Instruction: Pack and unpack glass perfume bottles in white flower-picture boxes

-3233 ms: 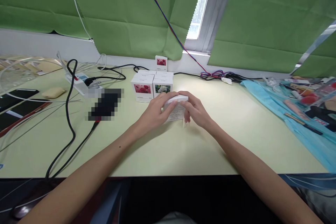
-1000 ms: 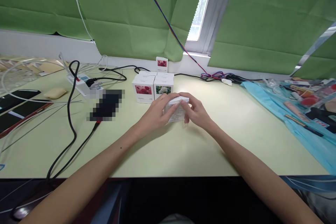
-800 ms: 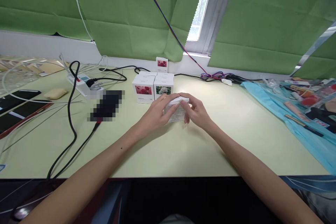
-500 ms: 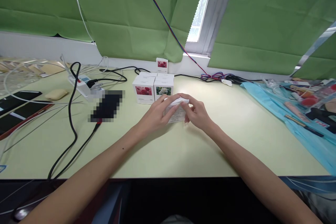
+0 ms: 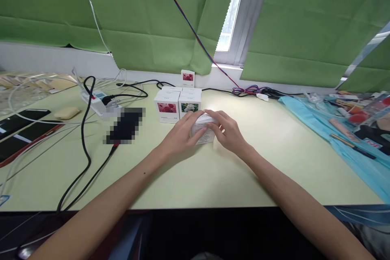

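Hands, status?

— Left hand (image 5: 180, 136) curls round the left side of a white carton (image 5: 207, 135), thumb on the near face, fingers over the top. Right hand (image 5: 228, 133) grips the top right, index laid over the top, thumb at the near edge. Index fingertips meet or almost meet; can't tell which.

Carton position?

— Mid-table, upright, small print on the near face. Nearer the person than the white-flower box (image 5: 190, 105), slightly right of it. Hand hides any gap. Can't tell if the lid is fully down.

Around it?

— Red-flower box (image 5: 167, 108) beside the white-flower one, on its left. Rear boxes (image 5: 172, 89) directly behind that pair. Thin card box (image 5: 187, 78) upright at the wall.

Left side of the table (image 5: 258, 178)?

— Blurred-out dark item (image 5: 125, 126), black cable at its near end. Power strip (image 5: 95, 105) behind it. Pale case (image 5: 67, 113) further left.

Right?

— Blue sheet (image 5: 338, 142), pen-like stick (image 5: 352, 146) on top, mixed small stuff. Green curtain (image 5: 137, 12) behind everything.
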`<control>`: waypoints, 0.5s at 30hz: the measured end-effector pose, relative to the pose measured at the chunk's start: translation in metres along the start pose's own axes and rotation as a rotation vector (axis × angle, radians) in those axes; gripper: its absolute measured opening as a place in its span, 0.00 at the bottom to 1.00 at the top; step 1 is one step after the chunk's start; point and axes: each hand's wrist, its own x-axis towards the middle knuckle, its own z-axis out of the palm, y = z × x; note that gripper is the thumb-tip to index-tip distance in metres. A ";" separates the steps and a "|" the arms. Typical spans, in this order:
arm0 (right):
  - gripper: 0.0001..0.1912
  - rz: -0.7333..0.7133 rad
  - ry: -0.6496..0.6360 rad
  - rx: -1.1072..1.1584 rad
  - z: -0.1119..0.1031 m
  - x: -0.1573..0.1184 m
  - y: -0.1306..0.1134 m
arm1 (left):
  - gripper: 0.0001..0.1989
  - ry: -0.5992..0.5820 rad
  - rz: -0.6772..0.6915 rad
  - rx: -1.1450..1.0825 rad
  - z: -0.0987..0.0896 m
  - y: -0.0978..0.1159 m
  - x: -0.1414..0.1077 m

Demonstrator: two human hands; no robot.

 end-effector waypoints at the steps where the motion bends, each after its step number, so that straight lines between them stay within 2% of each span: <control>1: 0.18 -0.005 0.000 0.000 0.000 0.000 0.001 | 0.23 -0.001 0.001 -0.005 0.000 0.001 0.000; 15: 0.18 0.068 0.022 0.123 0.000 0.002 -0.001 | 0.22 0.017 0.039 -0.032 -0.002 0.003 0.002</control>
